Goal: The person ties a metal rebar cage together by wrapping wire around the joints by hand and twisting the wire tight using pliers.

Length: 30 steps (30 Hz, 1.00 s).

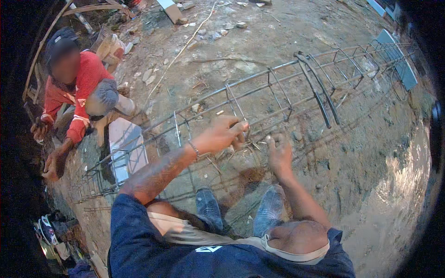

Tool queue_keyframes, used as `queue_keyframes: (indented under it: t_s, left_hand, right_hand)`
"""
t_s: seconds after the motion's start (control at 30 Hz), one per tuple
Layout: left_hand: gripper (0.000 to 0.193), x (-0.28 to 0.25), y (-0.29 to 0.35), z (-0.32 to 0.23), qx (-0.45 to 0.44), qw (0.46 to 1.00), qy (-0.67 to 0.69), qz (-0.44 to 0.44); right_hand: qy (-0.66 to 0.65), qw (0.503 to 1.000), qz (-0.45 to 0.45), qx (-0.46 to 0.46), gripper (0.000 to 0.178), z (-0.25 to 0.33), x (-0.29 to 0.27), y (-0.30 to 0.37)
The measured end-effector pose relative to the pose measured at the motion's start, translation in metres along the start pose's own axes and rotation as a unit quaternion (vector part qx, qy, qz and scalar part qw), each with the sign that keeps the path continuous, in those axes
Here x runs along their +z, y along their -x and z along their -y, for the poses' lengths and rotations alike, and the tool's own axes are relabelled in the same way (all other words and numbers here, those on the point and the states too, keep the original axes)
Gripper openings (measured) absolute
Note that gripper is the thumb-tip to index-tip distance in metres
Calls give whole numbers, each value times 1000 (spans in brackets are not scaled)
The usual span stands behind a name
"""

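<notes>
Dark blue shirt (pixel 227 262) cloth of mine spans the bottom of the frame, with my boots (pixel 209 211) planted beyond it at lower centre. Across the middle runs the steel cage (pixel 269 71), slanting from lower left to upper right. My left grip (pixel 225 133) is at its near side, mid-frame, thumb and fingers drawn nearly together by a bar; whether they pinch wire or the bar itself, I can't make out. My right grip (pixel 280 153) is just to the right, fingers loosely curled, and I see nothing sure in it.

I'd judge the work well along: long bars and hoops already stand together as a cage. The crossing by my fingers looks unfinished; the other joints are too small to check. Pincers (pixel 318 96) hang across the cage, right of centre, out of both grips. One end passes a white board (pixel 121 131) at left, the other a blue board (pixel 402 69) at upper right. At upper left squats a co-worker (pixel 88 83) in red.
</notes>
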<state>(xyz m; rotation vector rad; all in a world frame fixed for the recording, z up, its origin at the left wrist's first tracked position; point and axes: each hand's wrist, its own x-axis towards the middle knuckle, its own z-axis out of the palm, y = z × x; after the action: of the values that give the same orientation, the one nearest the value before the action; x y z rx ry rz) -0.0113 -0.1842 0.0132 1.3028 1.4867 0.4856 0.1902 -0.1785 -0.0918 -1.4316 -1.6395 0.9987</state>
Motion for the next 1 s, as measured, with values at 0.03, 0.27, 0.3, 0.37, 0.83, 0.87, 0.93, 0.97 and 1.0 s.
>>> queue_keyframes:
  t_s: [0.03,0.27,0.3,0.37,0.83,0.87,0.93,0.97,1.0]
  left_hand:
    - [39,-2,5,-4,-12,999,-5,31]
    - [41,-16,0,-8,-50,961,-264,-73]
    - [41,-19,-4,1,-57,959,-268,-80]
    - [43,-20,-20,28,54,980,-5,-191]
    - [33,37,26,-40,70,981,-183,-5]
    - [33,46,25,-32,67,981,-184,-10]
    - [31,65,16,6,70,971,-226,36]
    - [31,69,15,23,68,970,-229,36]
    - [32,73,14,37,99,983,-152,-40]
  right_hand:
    - [-3,1000,-1,-18,19,-2,-3,4]
    - [37,999,8,-35,28,-17,8,-9]
    - [28,999,13,-39,28,-14,14,-3]
    - [36,995,96,-15,30,-12,22,17]
    - [-195,968,11,158,23,-22,9,33]
    - [-201,973,18,113,22,-21,12,29]
    - [-320,929,27,182,19,-9,4,26]
    - [-432,866,30,252,17,-3,3,26]
    - [-488,831,58,260,14,-1,-2,32]
